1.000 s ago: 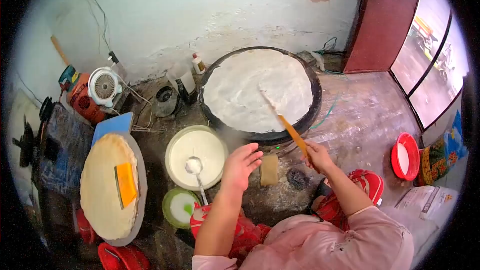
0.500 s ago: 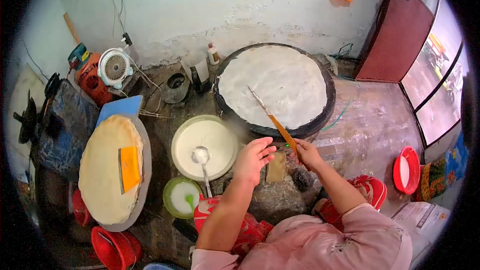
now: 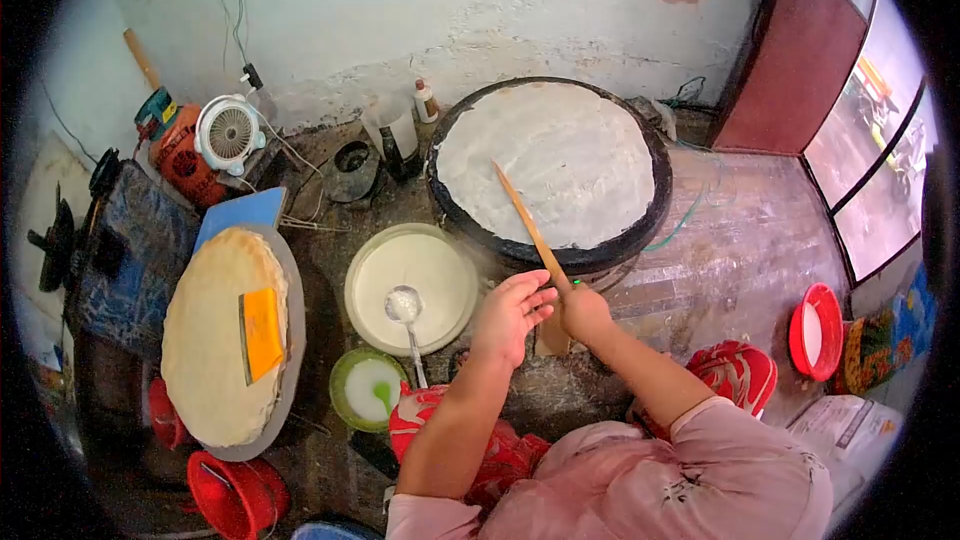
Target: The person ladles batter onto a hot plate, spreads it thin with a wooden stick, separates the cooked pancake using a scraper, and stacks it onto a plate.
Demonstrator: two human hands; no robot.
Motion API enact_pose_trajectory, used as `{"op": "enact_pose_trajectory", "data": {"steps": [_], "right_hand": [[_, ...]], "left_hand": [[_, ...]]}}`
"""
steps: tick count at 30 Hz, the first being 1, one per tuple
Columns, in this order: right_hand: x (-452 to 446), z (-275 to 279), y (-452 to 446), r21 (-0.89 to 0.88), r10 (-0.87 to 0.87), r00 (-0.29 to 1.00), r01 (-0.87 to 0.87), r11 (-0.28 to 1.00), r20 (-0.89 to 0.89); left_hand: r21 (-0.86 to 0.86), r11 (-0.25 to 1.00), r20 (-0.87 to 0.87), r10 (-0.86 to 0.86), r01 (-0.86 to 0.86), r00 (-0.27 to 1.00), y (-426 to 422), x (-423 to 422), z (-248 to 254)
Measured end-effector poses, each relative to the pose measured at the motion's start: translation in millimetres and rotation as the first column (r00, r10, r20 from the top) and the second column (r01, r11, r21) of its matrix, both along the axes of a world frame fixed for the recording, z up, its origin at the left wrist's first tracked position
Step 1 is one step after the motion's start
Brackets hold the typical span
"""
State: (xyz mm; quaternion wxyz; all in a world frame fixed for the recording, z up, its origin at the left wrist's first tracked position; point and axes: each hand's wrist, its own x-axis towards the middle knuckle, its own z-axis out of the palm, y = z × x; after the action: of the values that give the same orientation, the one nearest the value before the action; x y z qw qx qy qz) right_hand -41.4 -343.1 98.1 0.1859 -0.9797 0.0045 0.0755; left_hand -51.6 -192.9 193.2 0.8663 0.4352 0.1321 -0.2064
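Observation:
White batter [image 3: 560, 165] covers most of a large round griddle whose black rim [image 3: 662, 180] shows around it. My right hand [image 3: 584, 314] is closed on the handle of a long wooden stick [image 3: 528, 222], and its far tip lies over the left part of the batter. Just left of it, my left hand [image 3: 515, 318] is held up with fingers apart, holding nothing. A wide bowl of batter [image 3: 432, 270] stands left of that hand, with a metal ladle [image 3: 404, 306] in it. A small green bowl [image 3: 340, 395] with white liquid is below.
At left, a stack of flat round bread [image 3: 215, 340] carries a yellow scraper [image 3: 262, 334]. Behind it are a blue board [image 3: 243, 212] and a white fan [image 3: 230, 133]. Red buckets [image 3: 268, 490] stand lower left, a red bowl [image 3: 830, 340] at right. A bottle [image 3: 426, 103] stands by the wall.
My right hand has moved left, close beside my left hand, and the stick's tip has shifted left over the batter. The whole view has also shifted a little.

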Motion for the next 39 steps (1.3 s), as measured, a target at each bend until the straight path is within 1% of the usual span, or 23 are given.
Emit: {"op": "enact_pose_trajectory", "data": {"steps": [1,3,5,6,7,8,9,10,11,13,14,16,19,21,23,24,26,27,28,30,34,37,39], "right_hand": [[-7,-2,-3,0.002,-0.003,1.000,0.003,1.000,0.002],[-20,-7,-17,0.148,0.106,0.991,-0.117,0.982,0.081],[-31,7,-33,0.180,0.117,0.989,-0.132,0.975,0.095],[-32,8,-49,0.519,-0.061,0.986,0.132,0.844,-0.153],[-33,8,-61,0.709,-0.129,0.892,0.426,0.562,-0.433],[-37,8,-66,0.774,-0.186,0.903,0.428,0.467,-0.387],[-38,-6,-73,0.774,-0.187,0.903,0.429,0.466,-0.387],[-36,-30,-80,0.782,-0.214,0.955,0.291,0.551,-0.204],[-36,-44,-84,0.758,-0.221,0.975,0.154,0.634,-0.013],[-37,-32,-83,0.720,-0.122,0.992,0.102,0.686,-0.025],[-36,-30,-82,0.738,-0.138,0.985,0.169,0.653,-0.103],[-28,-35,-82,0.763,-0.221,0.968,0.231,0.604,-0.118],[-22,-26,-72,0.749,-0.259,0.959,0.253,0.613,-0.112],[-16,-33,-66,0.789,-0.211,0.974,0.188,0.585,-0.075],[-8,-34,-57,0.676,-0.206,0.977,0.184,0.714,-0.047],[-6,-28,-53,0.675,-0.205,0.978,0.184,0.714,-0.049],[-4,-6,-44,0.360,-0.082,0.995,0.056,0.931,0.059],[-3,-2,-39,0.176,-0.007,0.996,-0.010,0.984,0.094],[-1,-6,-33,0.177,-0.007,0.996,-0.009,0.984,0.091],[4,-15,-20,-0.036,-0.011,1.000,0.012,0.999,0.003],[7,-12,-4,-0.041,-0.037,0.999,0.035,0.999,-0.037],[3,-7,-5,0.022,-0.008,1.000,0.009,1.000,-0.015],[-6,0,-11,0.117,0.041,0.999,-0.044,0.992,0.024]], "left_hand": [[-0.002,1.000,0.001,-0.002,0.002,1.000,0,0,0],[0.002,1.000,0.000,-0.001,0.001,1.000,0,0,-2],[0.002,1.000,-0.006,-0.003,0.003,1.000,0,-1,-3],[0.007,1.000,-0.002,-0.005,0.005,1.000,1,-1,-3],[0.012,1.000,0.001,-0.005,0.005,1.000,1,-2,-3],[0.012,1.000,0.000,-0.006,0.006,1.000,1,-3,-4],[0.013,1.000,-0.004,-0.012,0.012,1.000,2,-4,-5],[0.015,1.000,-0.007,-0.018,0.018,1.000,2,-4,-5],[0.015,1.000,-0.005,-0.020,0.020,1.000,2,-5,-5],[0.013,1.000,-0.015,-0.019,0.020,1.000,1,-7,-5],[0.013,1.000,-0.013,-0.022,0.022,1.000,1,-7,-6],[0.019,0.999,-0.009,-0.028,0.029,1.000,3,-6,-7],[0.021,1.000,0.001,-0.018,0.018,1.000,5,-8,-6],[0.019,1.000,0.004,-0.017,0.017,1.000,6,-8,-6],[0.016,1.000,0.007,-0.017,0.017,1.000,6,-8,-6],[0.013,1.000,0.005,-0.017,0.017,1.000,6,-8,-6],[0.013,1.000,0.000,-0.014,0.014,1.000,6,-8,-6],[0.015,1.000,0.001,-0.013,0.013,1.000,6,-8,-6],[0.015,1.000,0.002,-0.014,0.014,1.000,5,-8,-6],[0.009,1.000,-0.004,-0.011,0.011,1.000,4,-9,-6],[-0.001,1.000,-0.006,-0.002,0.002,1.000,3,-10,-5],[0.023,1.000,0.002,-0.022,0.022,1.000,2,-7,-8],[0.027,0.999,-0.001,-0.026,0.026,1.000,0,-7,-8]]}}
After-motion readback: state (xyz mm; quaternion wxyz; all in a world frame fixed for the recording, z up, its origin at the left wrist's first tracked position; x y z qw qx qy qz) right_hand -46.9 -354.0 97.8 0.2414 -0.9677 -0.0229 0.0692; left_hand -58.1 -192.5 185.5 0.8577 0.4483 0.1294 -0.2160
